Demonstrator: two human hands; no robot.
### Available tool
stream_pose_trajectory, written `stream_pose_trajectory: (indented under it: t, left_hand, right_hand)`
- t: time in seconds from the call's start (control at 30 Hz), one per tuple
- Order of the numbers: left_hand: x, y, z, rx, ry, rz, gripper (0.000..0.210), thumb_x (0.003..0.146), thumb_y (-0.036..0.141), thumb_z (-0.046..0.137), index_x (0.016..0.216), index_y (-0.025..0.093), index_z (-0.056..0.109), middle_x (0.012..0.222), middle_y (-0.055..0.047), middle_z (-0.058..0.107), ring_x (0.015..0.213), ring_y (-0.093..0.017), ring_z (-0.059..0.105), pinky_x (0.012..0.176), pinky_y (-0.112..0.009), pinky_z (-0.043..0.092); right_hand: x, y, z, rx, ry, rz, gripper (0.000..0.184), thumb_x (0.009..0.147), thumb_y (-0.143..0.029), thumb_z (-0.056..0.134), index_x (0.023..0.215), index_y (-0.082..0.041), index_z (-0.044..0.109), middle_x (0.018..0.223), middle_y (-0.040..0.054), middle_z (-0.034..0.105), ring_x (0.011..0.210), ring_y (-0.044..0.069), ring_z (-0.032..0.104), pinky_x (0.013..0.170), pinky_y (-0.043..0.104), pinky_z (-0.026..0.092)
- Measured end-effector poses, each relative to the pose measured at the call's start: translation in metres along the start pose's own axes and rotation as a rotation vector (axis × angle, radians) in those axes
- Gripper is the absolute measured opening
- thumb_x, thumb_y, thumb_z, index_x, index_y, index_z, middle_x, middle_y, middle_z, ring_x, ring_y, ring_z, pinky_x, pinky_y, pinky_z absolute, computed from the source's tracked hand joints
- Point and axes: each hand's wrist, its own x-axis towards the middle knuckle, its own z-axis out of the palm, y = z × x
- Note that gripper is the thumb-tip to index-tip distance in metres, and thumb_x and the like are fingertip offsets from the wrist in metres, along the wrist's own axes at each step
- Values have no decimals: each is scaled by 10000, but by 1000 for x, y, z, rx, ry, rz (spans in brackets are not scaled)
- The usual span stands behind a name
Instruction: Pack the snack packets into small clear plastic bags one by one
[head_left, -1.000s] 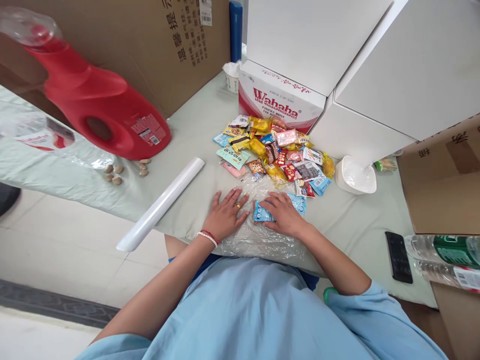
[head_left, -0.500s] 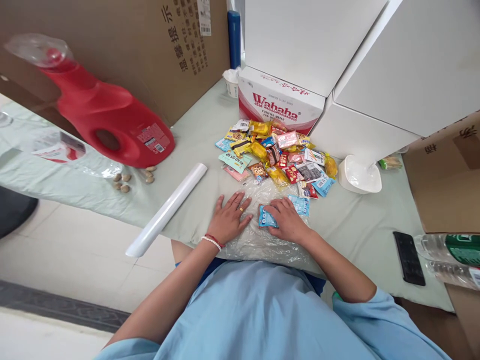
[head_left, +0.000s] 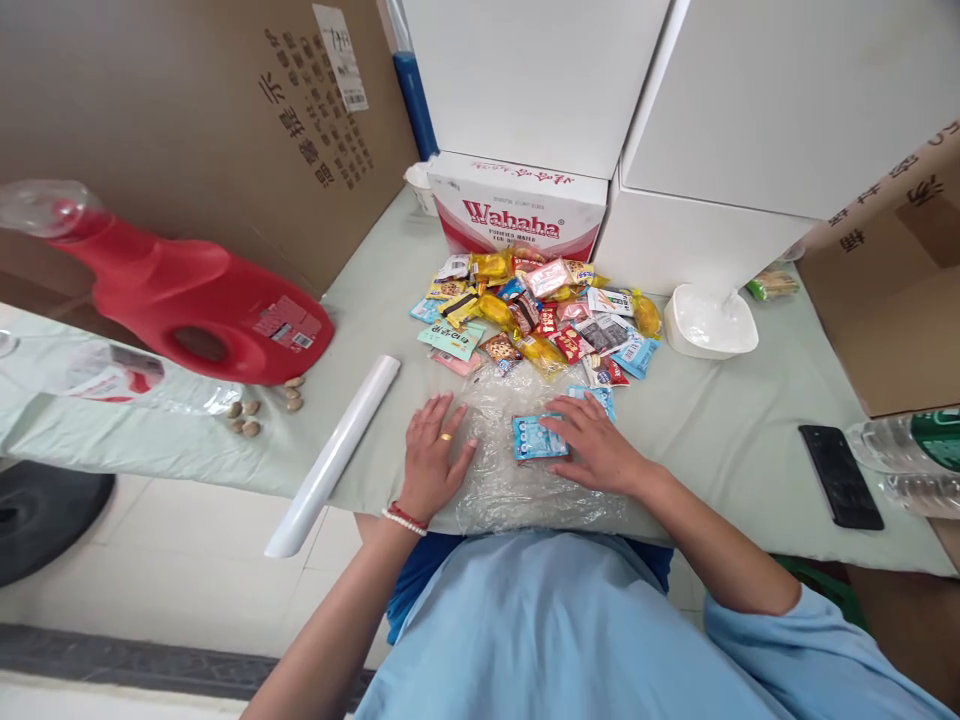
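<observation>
A sheet of clear plastic film (head_left: 495,490) lies wrinkled on the cloth-covered table in front of me. On it rests a blue snack packet (head_left: 531,440), its right end under the fingertips of my right hand (head_left: 600,447), which is spread open. Another blue packet (head_left: 600,400) lies flat just beyond that hand, partly covered by the fingers. My left hand (head_left: 433,455), with a ring and bracelets, lies flat and open at the film's left edge. A heap of small wrapped snacks (head_left: 540,320) sits beyond the film.
To the left are a white roll (head_left: 337,450), a large red jug (head_left: 217,300) and several nuts (head_left: 244,418). A Wahaha carton (head_left: 517,210) stands behind the snacks. On the right are a white bowl (head_left: 711,322), a black phone (head_left: 840,475) and plastic bottles (head_left: 930,445).
My left hand has shifted left, away from the blue packet. My right hand has drawn back a little to the right and spread, uncovering more of the packet. The camera view has tilted.
</observation>
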Motion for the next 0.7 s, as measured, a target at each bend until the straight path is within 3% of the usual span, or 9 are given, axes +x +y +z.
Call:
stream_pose_trajectory:
  t: [0.07, 0.13, 0.2, 0.27, 0.37, 0.47, 0.57, 0.7]
  left_hand:
    - [-10, 5, -17, -45, -5, 124, 522, 973, 282, 549, 1491, 276, 484, 1582, -143, 503, 1560, -320, 336, 1259, -621, 291]
    - [-24, 10, -31, -158, -169, 315, 576, 941, 207, 541, 1507, 274, 461, 1566, -138, 526, 1545, -293, 372, 1256, -579, 337]
    - [-40, 12, -35, -223, -371, 460, 541, 931, 201, 545, 1468, 254, 506, 1586, -148, 506, 1539, -289, 385, 1242, -554, 378]
    - [-55, 9, -32, -215, -478, 494, 392, 951, 210, 546, 1335, 252, 613, 1579, -141, 519, 1534, -295, 398, 1238, -563, 381]
    - [-64, 3, -22, -249, -500, 366, 207, 1000, 214, 513, 1090, 246, 697, 1473, -113, 632, 1477, -266, 485, 1246, -556, 370]
    - [-54, 1, -19, -400, -515, 140, 206, 1033, 272, 485, 1012, 242, 688, 1332, -97, 722, 1349, -232, 614, 1210, -501, 429]
    - [-32, 3, -26, -546, -519, -59, 224, 1035, 362, 486, 1026, 242, 674, 1209, -86, 764, 1195, -226, 700, 1058, -412, 551]
    - [-2, 6, -38, -568, -527, -158, 295, 1013, 467, 500, 999, 241, 688, 1026, -55, 779, 949, -213, 737, 866, -330, 577]
  right_hand:
    - [-26, -2, -12, 101, 8, -24, 397, 993, -345, 607, 1368, -216, 606, 1387, 162, 602, 1345, 298, 510, 1172, 570, 368]
    - [-55, -3, -17, 199, -84, -40, 354, 975, -270, 612, 1327, -238, 629, 1301, 142, 639, 1255, 272, 567, 1090, 499, 472]
    - [-84, -2, -14, 243, -181, -28, 432, 916, -245, 692, 1342, -247, 625, 1337, 145, 627, 1289, 287, 552, 1081, 498, 493]
    - [-104, 1, -2, 247, -188, 3, 402, 900, -230, 721, 1296, -245, 654, 1389, 150, 607, 1350, 301, 519, 1104, 515, 485]
    - [-114, 7, 16, 274, -91, 34, 129, 991, -216, 606, 1055, -230, 717, 1331, 133, 651, 1294, 273, 565, 1083, 498, 496]
    - [-104, 12, 18, 333, -50, 50, 231, 1062, -267, 487, 965, -214, 689, 1108, 114, 712, 1097, 232, 630, 997, 450, 521]
    - [-85, 17, 1, 361, -74, 85, 333, 1102, -341, 374, 960, -203, 642, 920, 83, 680, 927, 206, 611, 877, 381, 525]
    - [-62, 26, -22, 395, -58, 177, 380, 1093, -446, 368, 926, -202, 607, 908, 66, 658, 856, 189, 598, 790, 319, 500]
